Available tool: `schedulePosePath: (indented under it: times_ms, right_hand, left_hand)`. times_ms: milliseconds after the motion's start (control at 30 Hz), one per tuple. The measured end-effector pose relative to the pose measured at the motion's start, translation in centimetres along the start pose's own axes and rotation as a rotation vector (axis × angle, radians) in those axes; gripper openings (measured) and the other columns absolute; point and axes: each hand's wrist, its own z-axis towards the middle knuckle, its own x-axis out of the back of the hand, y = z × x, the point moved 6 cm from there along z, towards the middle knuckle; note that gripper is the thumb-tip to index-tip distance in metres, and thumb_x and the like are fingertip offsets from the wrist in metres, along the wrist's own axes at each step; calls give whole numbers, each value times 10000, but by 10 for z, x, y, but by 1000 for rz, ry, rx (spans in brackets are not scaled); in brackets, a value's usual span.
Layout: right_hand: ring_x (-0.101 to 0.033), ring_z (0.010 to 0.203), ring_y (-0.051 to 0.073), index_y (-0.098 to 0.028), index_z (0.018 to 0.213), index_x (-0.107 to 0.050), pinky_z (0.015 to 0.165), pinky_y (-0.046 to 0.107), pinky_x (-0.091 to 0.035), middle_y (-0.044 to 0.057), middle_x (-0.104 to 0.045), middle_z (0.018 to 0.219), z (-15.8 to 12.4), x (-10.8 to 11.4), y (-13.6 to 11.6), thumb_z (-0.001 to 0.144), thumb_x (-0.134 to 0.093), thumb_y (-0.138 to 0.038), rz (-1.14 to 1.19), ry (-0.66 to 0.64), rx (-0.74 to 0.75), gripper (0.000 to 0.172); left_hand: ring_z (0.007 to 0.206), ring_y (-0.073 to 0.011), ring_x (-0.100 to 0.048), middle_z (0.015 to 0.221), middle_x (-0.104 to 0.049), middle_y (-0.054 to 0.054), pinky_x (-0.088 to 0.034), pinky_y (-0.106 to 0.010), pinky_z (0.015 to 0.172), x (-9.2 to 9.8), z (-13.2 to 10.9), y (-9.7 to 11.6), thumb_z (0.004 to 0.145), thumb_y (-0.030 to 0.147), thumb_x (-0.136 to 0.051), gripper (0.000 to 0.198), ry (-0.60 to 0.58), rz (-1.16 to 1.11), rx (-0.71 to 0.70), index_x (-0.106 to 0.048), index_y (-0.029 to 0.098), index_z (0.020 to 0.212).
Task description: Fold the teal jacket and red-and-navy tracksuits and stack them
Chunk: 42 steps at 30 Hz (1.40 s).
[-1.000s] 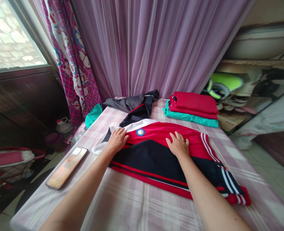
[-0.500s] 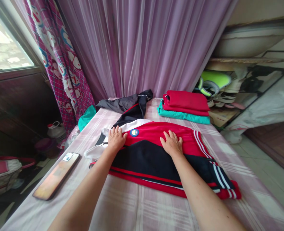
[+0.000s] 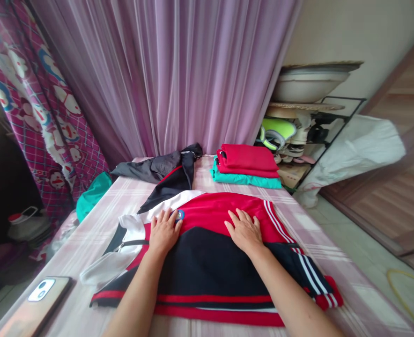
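Note:
A red, black and white track jacket (image 3: 207, 267) lies on the checked cloth, its white collar to the left and striped cuffs to the right. My left hand (image 3: 165, 232) rests flat on its red chest, partly over the round blue badge (image 3: 180, 215). Farther right, my right hand (image 3: 245, 229) lies on the red part with its fingers spread. Neither hand grips anything. Beyond the jacket are crumpled dark trousers (image 3: 173, 175), their near end touching or close behind the white shoulder.
Folded red clothing (image 3: 249, 159) sits on a folded teal garment (image 3: 247, 179) at the back right. A phone (image 3: 40, 304) lies at the near left edge of the table (image 3: 354, 285). Purple curtains (image 3: 193, 70) hang behind. A shoe rack (image 3: 312, 135) stands right.
The view has shifted right and closer to the jacket. My left hand now partly covers the badge, which showed fully before. Both hands remain flat on the jacket.

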Motion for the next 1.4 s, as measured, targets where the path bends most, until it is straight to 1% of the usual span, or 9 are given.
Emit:
schedulePosePath:
  times_ms: [233, 433, 533, 700, 867, 967, 1100, 1267, 1400]
  right_hand:
    - [-590, 1210, 229, -204, 1254, -670, 1015, 338, -430, 114, -655, 1318, 1, 31, 56, 1008, -326, -360, 27, 39, -76, 451]
    - [-671, 1050, 289, -202, 1252, -644, 833, 382, -507, 152, -697, 1194, 22, 46, 125, 957, -413, -478, 0, 11, -441, 465]
    - [-675, 1049, 297, -211, 1274, -628, 816, 384, -512, 147, -703, 1178, 26, 35, 136, 911, -470, -574, 19, -23, -490, 537]
    - [-688, 997, 256, -287, 1192, -666, 771, 343, -496, 96, -722, 1141, 24, 30, 138, 932, -482, -402, 38, 74, -468, 338]
    - [-645, 1088, 276, -263, 1324, -598, 844, 374, -487, 128, -666, 1251, 18, 39, 139, 926, -474, -296, 7, 63, -495, 418]
    - [-562, 1215, 296, -230, 1396, -553, 948, 410, -455, 134, -579, 1394, 27, 61, 113, 900, -476, -223, -39, 171, -373, 502]
    - [-562, 1200, 244, -239, 1270, -672, 1006, 329, -413, 90, -640, 1329, 64, 82, 29, 954, -415, -262, 31, 185, 15, 407]
    - [-623, 1114, 218, -254, 1081, -755, 880, 283, -450, 71, -716, 1205, 127, 64, -78, 981, -390, -327, 132, -75, 174, 385]
    - [-671, 1041, 245, -229, 1020, -774, 798, 301, -486, 108, -740, 1141, 165, 38, -130, 910, -534, -468, 145, -183, 150, 356]
  left_hand:
    - [1413, -325, -413, 1512, -500, -86, -317, -554, 1141, 4, 4, 1, 970, 470, -415, 486, -1, 7, -1, -565, 279, 1390]
    - [1394, -315, -443, 1476, -543, -77, -337, -536, 1133, 11, 3, 5, 965, 427, -452, 435, 14, 31, -9, -613, 280, 1342]
    - [1383, -310, -457, 1460, -559, -74, -345, -527, 1129, 11, 2, 5, 966, 429, -450, 427, 25, 37, -17, -622, 286, 1330]
    - [1369, -310, -471, 1453, -565, -79, -361, -515, 1112, 12, 1, 5, 968, 433, -439, 433, 51, 34, -15, -617, 290, 1335]
    - [1380, -311, -452, 1470, -547, -76, -336, -535, 1124, 10, 0, 5, 969, 457, -432, 445, 34, 24, -8, -608, 297, 1345]
    - [1384, -315, -447, 1477, -540, -80, -323, -539, 1132, 10, 0, 6, 969, 475, -432, 459, 27, 8, -2, -604, 287, 1352]
    - [1378, -313, -452, 1474, -544, -76, -342, -532, 1116, 9, 0, 4, 969, 504, -419, 468, 29, -13, 0, -614, 294, 1340]
    - [1349, -292, -481, 1435, -584, -38, -341, -521, 1121, 5, 1, -1, 981, 504, -389, 432, 69, -47, 14, -654, 339, 1279]
    - [1338, -296, -489, 1425, -591, -34, -355, -529, 1112, 1, 0, -2, 985, 515, -368, 444, 75, -65, 18, -651, 346, 1283]
